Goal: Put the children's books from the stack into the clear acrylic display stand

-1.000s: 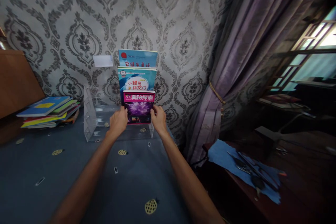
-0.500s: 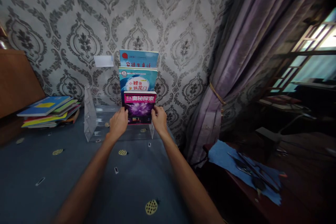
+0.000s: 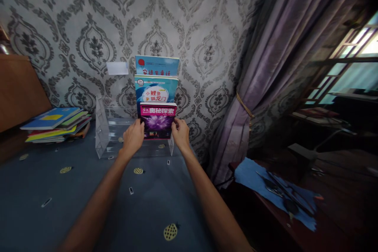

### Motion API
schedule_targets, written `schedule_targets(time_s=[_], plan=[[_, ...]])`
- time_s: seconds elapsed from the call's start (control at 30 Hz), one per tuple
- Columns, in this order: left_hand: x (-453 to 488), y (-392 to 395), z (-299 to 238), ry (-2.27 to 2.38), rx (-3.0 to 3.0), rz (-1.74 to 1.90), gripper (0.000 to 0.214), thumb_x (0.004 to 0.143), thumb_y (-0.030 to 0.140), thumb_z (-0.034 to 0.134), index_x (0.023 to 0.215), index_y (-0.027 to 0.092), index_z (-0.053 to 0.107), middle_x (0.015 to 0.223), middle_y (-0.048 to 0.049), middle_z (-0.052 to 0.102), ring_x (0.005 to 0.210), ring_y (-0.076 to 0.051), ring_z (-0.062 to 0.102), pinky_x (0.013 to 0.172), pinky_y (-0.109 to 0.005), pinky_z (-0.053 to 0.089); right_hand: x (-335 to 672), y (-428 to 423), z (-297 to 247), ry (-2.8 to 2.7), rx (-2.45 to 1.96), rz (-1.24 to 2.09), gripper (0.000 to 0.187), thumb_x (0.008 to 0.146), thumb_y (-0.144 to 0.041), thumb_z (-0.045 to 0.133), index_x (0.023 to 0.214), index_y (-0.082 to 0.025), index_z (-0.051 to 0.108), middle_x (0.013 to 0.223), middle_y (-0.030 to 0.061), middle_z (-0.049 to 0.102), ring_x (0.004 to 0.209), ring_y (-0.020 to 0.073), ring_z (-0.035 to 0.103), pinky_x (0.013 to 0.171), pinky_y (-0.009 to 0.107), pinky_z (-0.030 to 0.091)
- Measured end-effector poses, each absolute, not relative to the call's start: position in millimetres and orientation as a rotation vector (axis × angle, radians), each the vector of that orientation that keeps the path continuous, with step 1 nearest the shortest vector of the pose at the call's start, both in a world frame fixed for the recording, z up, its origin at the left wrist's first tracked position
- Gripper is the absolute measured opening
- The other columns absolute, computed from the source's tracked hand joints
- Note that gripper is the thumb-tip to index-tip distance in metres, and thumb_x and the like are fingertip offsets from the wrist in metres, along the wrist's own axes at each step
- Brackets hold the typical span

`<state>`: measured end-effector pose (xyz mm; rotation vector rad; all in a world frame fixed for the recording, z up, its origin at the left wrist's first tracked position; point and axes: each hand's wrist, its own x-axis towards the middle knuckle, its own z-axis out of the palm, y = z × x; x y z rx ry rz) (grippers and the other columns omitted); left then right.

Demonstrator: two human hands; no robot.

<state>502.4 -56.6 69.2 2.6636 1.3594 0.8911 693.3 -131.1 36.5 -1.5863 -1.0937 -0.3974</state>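
Observation:
A magenta and purple book stands with its cover facing me at the front of a clear tiered book rack. My left hand grips its left edge, fingers curled behind it. On its right edge my right hand holds on with thumb and fingers. Behind it, a step higher, rises a teal book with a white oval on the cover. A light blue book stands highest at the back. Both rear books are partly covered by the ones in front.
A stack of books and booklets lies on the left of the blue table. Patterned wallpaper runs behind the rack. To the right hang a tied purple curtain and a side table with tools on a blue cloth.
My right hand's fingers have loosened slightly at the book's right edge. The book keeps its place on the rack, and the view has shifted a little.

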Motion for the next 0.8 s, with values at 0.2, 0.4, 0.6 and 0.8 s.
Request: schedule_targets(time_s=[0.2, 0.4, 0.6, 0.8], plan=[[502, -61, 74, 1.388, 2.645, 0.878, 0.035, 0.105, 0.031, 0.032, 0.128, 0.016, 0.054, 0.115, -0.0147, 0.071, 0.105, -0.029, 0.069, 0.082, -0.036, 0.052, 695, -133, 40, -1.083, -1.588, -0.403, 0.036, 0.084, -0.02, 0.046, 0.108, -0.014, 0.072, 0.09, 0.0102, 0.065, 0.077, 0.0223, 0.061, 0.079, 0.037, 0.052], [498, -62, 79, 1.375, 2.627, 0.903, 0.037, 0.106, 0.032, 0.032, 0.131, 0.015, 0.052, 0.117, -0.0156, 0.07, 0.107, -0.031, 0.068, 0.083, -0.037, 0.052, 695, -139, 46, -1.072, -1.558, -0.411, 0.036, 0.083, -0.019, 0.047, 0.109, -0.014, 0.071, 0.091, 0.0099, 0.066, 0.079, 0.0223, 0.061, 0.081, 0.038, 0.052], [488, -60, 87, 1.354, 2.564, 0.993, 0.036, 0.105, 0.033, 0.034, 0.131, 0.016, 0.052, 0.12, -0.0138, 0.07, 0.109, -0.03, 0.067, 0.087, -0.037, 0.051, 686, -153, 63, -0.913, -1.396, -0.43, 0.035, 0.089, -0.029, 0.046, 0.117, -0.014, 0.062, 0.1, 0.0113, 0.063, 0.082, 0.0209, 0.061, 0.073, 0.034, 0.052], [474, -54, 93, 1.254, 2.493, 1.133, 0.036, 0.103, 0.031, 0.04, 0.133, 0.016, 0.052, 0.122, -0.0122, 0.069, 0.113, -0.027, 0.065, 0.096, -0.037, 0.048, 652, -167, 83, -0.959, -1.217, -0.347, 0.022, 0.097, -0.039, 0.045, 0.099, -0.021, 0.058, 0.079, 0.0007, 0.06, 0.063, 0.0151, 0.057, 0.059, 0.027, 0.047]])
